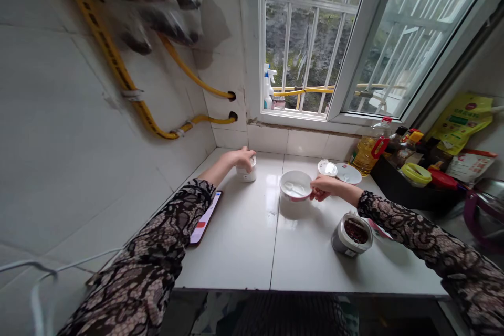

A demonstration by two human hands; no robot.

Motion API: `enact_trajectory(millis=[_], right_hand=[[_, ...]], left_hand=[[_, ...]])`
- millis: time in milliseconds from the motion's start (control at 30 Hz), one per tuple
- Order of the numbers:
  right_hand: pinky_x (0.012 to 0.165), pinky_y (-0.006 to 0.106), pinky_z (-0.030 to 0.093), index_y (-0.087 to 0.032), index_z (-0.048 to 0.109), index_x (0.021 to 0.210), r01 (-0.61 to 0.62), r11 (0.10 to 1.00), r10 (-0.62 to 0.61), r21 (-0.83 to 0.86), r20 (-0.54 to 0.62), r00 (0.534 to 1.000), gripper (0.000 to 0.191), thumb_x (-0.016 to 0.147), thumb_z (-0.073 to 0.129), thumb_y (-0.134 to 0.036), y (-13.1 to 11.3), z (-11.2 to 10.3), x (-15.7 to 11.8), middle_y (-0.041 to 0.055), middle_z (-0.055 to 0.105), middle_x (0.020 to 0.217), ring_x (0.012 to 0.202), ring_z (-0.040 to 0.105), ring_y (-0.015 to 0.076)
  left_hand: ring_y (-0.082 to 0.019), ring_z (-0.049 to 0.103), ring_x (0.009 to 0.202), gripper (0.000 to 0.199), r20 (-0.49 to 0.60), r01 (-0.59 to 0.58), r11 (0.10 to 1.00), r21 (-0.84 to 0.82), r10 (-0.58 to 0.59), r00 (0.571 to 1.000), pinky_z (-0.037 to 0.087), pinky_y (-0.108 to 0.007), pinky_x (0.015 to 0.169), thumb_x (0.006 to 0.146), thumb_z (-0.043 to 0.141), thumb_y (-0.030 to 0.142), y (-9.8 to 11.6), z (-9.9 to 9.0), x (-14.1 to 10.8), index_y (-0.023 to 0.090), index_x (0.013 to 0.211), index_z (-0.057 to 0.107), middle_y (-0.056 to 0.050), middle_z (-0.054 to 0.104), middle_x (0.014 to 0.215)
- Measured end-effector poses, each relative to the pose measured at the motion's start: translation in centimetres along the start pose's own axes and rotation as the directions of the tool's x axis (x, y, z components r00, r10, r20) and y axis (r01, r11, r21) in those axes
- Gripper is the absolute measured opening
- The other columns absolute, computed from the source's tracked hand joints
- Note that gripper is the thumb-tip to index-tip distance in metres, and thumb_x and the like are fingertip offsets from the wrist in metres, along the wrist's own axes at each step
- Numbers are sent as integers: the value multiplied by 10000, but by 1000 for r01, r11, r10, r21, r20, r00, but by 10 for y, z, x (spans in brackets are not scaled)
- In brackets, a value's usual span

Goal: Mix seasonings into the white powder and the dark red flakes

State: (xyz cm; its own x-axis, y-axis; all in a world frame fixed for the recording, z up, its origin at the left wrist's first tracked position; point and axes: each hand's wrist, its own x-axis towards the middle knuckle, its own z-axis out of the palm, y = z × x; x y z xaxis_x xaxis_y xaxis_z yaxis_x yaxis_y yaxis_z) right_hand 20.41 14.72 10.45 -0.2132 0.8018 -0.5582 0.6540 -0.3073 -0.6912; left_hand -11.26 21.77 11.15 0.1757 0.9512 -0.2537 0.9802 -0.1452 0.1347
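At the back left of the white tiled counter, my left hand is closed round the top of a small white container. My right hand pinches the right rim of a white bowl, which looks slightly raised over its shadow. Something pale and shiny lies inside the bowl. Just behind my right hand are a small white tub and a white plate. Nearer the front, an open jar with dark red contents stands below my right forearm.
A phone lies beside my left forearm. At the right are an oil bottle, a black box of bottles and jars, and a metal pot. The window is behind; bags hang upper left.
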Motion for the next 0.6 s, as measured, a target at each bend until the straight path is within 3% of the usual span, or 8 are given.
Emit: enact_trajectory(millis=[200, 267, 333, 600], right_hand=[[529, 261, 594, -98, 624, 870, 5, 955, 27, 298, -103, 994, 103, 856, 526, -125, -7, 11, 21, 77, 658, 548, 499, 650, 171], [523, 265, 595, -90, 620, 932, 3, 942, 38, 335, -116, 992, 125, 877, 536, -164, -7, 13, 25, 90, 666, 564, 523, 664, 185], [515, 269, 596, -79, 617, 977, -2, 929, 55, 370, -132, 990, 158, 891, 527, -176, -7, 15, 28, 97, 667, 569, 534, 669, 192], [504, 247, 587, -37, 587, 1075, -2, 905, 85, 426, -176, 981, 222, 908, 452, -94, -7, 17, 28, 87, 658, 575, 531, 666, 179]], left_hand=[[-250, 610, 1076, 402, 21, -4, 1000, 23, 3, 1000, 539, -436, 878, 913, 645, 353, 3, -2, 0, 175, 1261, 553, -101, 570, 1271], [-296, 602, 1106, 649, 37, -4, 1000, 19, 3, 999, 525, -359, 873, 728, 796, 313, 2, -2, -1, 173, 1306, 533, -124, 516, 1346], [-318, 591, 1126, 767, 45, -11, 1000, 11, 11, 999, 507, -324, 878, 628, 815, 304, 1, -2, -2, 184, 1327, 523, -132, 488, 1379], [-292, 576, 1125, 803, 45, -65, 998, -16, 65, 997, 494, -306, 883, 631, 744, 348, 15, -4, -8, 206, 1369, 463, -129, 427, 1415]])
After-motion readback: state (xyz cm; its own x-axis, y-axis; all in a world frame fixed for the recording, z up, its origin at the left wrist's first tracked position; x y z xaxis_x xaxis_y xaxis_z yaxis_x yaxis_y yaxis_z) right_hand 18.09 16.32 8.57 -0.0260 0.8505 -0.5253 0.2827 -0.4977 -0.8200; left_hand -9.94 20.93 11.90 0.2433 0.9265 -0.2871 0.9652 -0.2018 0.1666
